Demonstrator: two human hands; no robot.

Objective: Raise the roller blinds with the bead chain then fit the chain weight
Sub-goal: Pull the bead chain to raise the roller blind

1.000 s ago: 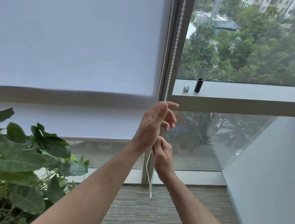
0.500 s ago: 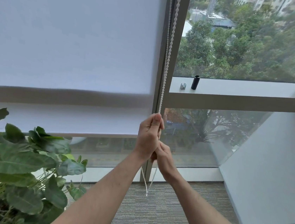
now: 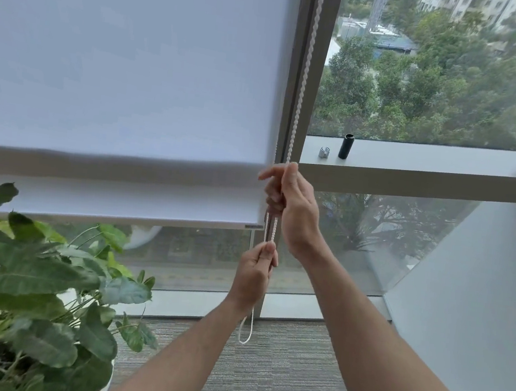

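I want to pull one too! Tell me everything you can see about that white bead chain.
The chain is a string of small white beads, plastic by the look of it. It hangs down in front of the grey window post, just right of the blind. Its two strands twist round each other up high. The right hand grips it above, the left hand pinches it below. Under the left hand it ends in a loose loop that hangs free. No weight is on it yet.

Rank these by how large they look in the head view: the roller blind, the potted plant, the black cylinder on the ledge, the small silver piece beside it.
1. Roller blind
2. Potted plant, though it is nearest the camera
3. Black cylinder
4. Silver piece
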